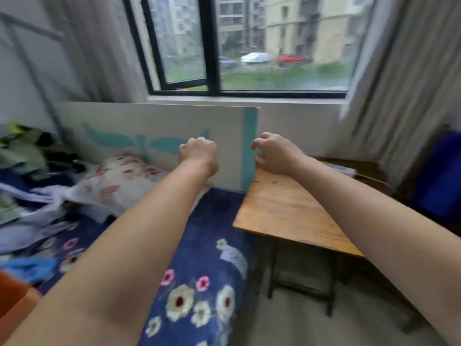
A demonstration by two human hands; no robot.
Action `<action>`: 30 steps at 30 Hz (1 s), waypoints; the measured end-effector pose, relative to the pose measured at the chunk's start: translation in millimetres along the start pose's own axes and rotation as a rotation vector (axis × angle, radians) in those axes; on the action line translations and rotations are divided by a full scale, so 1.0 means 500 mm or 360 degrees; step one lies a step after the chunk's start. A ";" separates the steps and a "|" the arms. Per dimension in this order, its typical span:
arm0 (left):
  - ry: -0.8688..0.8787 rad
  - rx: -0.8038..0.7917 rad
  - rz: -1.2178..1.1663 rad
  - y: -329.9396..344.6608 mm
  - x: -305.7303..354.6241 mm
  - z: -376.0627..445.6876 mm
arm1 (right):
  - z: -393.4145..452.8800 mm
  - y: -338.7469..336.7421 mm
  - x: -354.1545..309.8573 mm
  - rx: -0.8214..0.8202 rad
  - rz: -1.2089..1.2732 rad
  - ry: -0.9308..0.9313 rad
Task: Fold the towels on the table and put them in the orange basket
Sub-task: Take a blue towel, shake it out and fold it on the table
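Observation:
Both my arms stretch forward at chest height. My left hand [198, 153] is curled into a loose fist in front of the bed's headboard, with nothing in it. My right hand [272, 152] hovers above the far left corner of the wooden table [282, 208], fingers bent and slightly apart, holding nothing. The tabletop shows bare wood and no towel lies on it. An orange shape [15, 298], possibly the basket, shows at the lower left edge. A blue cloth [30, 267] lies just above it on the bed.
A bed with a navy flowered cover [199, 283] lies to the left, piled with clothes [30, 171] and a flowered pillow [124, 181]. A white and teal headboard [159, 131] stands behind. A chair with blue fabric [439, 176] is at the right, a window [249, 46] ahead.

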State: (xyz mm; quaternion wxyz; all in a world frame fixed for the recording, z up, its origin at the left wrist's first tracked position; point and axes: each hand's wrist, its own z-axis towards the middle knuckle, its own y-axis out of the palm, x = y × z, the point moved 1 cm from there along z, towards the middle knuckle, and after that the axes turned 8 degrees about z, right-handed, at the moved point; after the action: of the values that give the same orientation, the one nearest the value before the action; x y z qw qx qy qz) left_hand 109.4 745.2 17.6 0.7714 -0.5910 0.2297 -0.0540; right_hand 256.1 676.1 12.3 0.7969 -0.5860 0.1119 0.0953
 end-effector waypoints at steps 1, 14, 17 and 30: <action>0.0103 0.0031 -0.0036 -0.017 0.088 0.007 | -0.040 -0.027 0.081 0.0045 -0.0032 0.0099; 0.0946 0.0035 -0.0400 -0.138 0.928 0.006 | -0.464 -0.283 0.766 0.0167 -0.0049 0.0971; 0.1039 0.0018 -0.0431 -0.145 1.035 0.053 | -0.499 -0.318 0.885 0.0271 -0.0028 0.1138; 0.1205 -0.0165 -0.0659 -0.172 1.444 0.402 | -0.433 -0.449 1.310 0.0418 -0.0072 0.1601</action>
State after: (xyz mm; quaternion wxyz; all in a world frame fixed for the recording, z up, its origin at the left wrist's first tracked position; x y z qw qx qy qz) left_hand 851.1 641.9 -71.9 0.5749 -0.6011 0.3753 -0.4090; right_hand 932.1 416.4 -35.3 0.7133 -0.4566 0.4794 -0.2302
